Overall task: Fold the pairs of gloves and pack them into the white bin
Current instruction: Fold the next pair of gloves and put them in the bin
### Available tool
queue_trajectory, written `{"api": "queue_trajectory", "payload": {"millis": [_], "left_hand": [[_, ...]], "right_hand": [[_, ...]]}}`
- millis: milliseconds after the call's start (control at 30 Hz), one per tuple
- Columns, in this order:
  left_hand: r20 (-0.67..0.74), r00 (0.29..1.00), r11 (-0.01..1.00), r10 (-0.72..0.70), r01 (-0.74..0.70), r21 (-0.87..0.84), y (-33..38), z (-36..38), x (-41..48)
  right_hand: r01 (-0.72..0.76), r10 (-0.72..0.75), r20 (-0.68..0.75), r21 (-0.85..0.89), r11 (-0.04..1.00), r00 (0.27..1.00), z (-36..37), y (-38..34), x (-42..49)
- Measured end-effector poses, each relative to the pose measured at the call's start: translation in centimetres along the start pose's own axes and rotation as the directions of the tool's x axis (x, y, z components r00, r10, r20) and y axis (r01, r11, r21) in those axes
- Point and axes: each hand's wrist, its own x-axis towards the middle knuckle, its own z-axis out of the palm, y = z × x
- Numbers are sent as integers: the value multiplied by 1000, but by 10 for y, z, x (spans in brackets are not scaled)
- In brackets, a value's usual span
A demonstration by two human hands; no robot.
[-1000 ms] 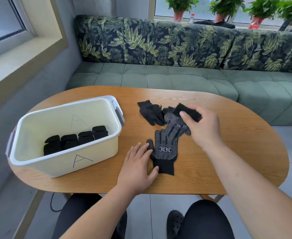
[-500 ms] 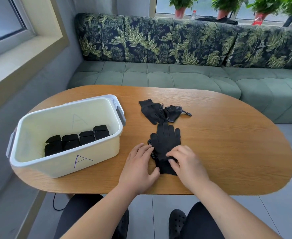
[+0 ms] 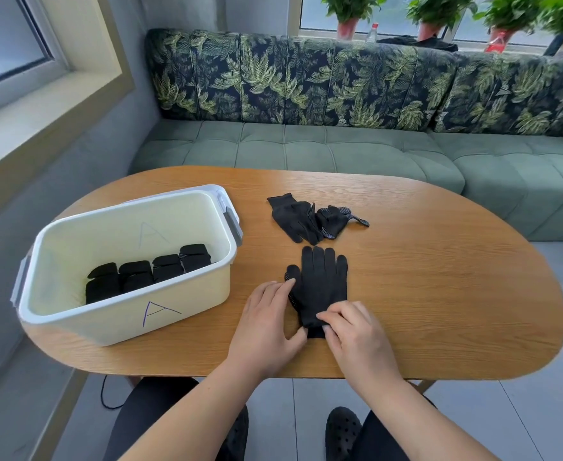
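A pair of black gloves [image 3: 321, 282] lies stacked flat on the wooden table [image 3: 439, 294], fingers pointing away from me. My left hand [image 3: 266, 322] rests with straight fingers on the pair's left edge. My right hand [image 3: 356, 331] has its fingertips on the cuff end, fingers slightly bent. Two more loose black gloves [image 3: 310, 219] lie crumpled just beyond. The white bin [image 3: 123, 321], marked with a purple A, stands at the left and holds several folded black glove bundles [image 3: 150, 271].
A green sofa [image 3: 340, 151] with a leaf-patterned back wraps behind the table. Potted plants [image 3: 350, 11] stand on the window ledge. My knees and dark shoes [image 3: 343, 434] show below the table's front edge.
My right hand carried a glove from the loose pile and laid it on the dotted glove. Both hands now sit at the stacked pair's cuff end.
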Motion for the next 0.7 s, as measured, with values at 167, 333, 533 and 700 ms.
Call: {"api": "queue_trajectory", "payload": {"millis": [167, 333, 533, 700], "left_hand": [[-5, 1000, 1000, 2, -2, 16, 1, -1, -1], [-4, 1000, 999, 3, -2, 37, 1, -1, -1], [8, 1000, 999, -3, 3, 54, 0, 0, 0], [16, 1000, 998, -8, 7, 66, 2, -1, -1]], "right_hand": [[-13, 13, -31, -13, 1000, 999, 0, -4, -2], [9, -10, -60, -21, 1000, 998, 0, -5, -5], [29, -29, -89, 4, 1000, 996, 0, -4, -5], [13, -10, -75, 35, 999, 997, -1, -4, -6]]}}
